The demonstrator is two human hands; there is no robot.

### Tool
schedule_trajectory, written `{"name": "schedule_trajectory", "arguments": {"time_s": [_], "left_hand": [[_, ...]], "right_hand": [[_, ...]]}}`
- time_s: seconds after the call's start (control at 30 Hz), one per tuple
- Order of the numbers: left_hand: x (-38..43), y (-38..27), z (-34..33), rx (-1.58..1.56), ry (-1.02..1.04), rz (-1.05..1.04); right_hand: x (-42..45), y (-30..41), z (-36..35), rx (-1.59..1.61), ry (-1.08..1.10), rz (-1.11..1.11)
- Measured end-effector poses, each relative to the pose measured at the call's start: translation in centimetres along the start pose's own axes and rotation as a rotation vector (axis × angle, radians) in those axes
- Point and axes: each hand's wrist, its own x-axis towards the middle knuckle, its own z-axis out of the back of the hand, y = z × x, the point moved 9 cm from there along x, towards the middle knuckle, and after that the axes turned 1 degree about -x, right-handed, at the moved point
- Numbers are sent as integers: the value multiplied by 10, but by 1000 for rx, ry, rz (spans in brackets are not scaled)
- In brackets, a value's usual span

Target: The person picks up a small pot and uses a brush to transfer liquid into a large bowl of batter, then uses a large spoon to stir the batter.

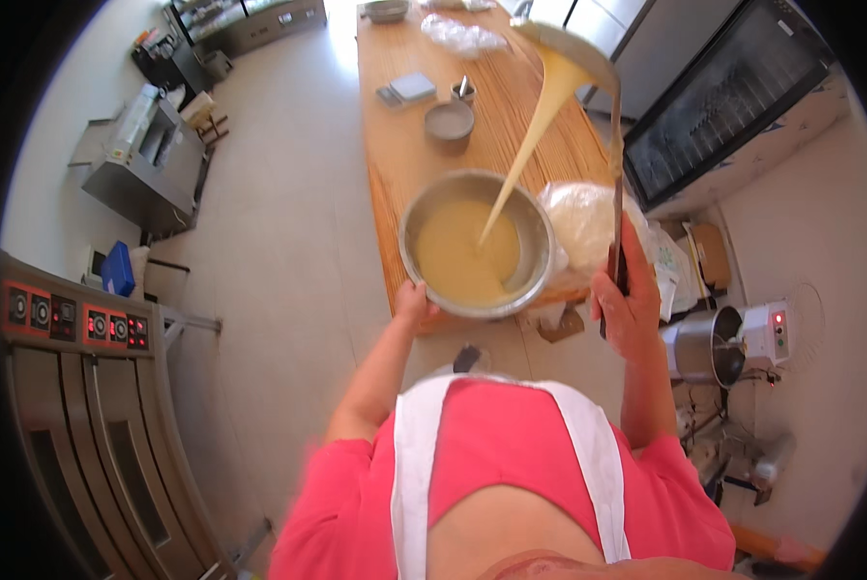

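My left hand [413, 301] grips the near left rim of a metal mixing bowl [539, 283]. Pale yellow batter [453, 246] fills the lower part of this bowl, which rests near the table's front end. My right hand [633, 308] is closed around the dark handle of a long ladle or skimmer [585, 54]; which of the two, I cannot tell. Its head is raised well above the bowl, and a thick ribbon of batter [538, 123] runs from it down into the bowl. Some batter clings to the shaft.
Beside the bowl lies a plastic bag of pale dough-like stuff [582, 221]. Farther along the wooden table [397, 152] are a grey bowl [449, 122], a small cup [462, 92], a scale [410, 87] and clear plastic [462, 35]. A deck oven [78, 406] stands left, a dough mixer [701, 346] right.
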Motion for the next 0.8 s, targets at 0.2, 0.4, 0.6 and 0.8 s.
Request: {"name": "schedule_trajectory", "arguments": {"time_s": [0.2,0.4,0.6,0.8], "left_hand": [[4,3,3,-16,10,-3],[1,2,4,16,-6,42],[4,7,3,14,12,46],[2,5,0,13,37,39]], "right_hand": [[3,4,-3,-7,24,78],[6,0,-7,0,35,99],[7,-3,-12,10,43,70],[8,-9,-14,6,35,81]]}}
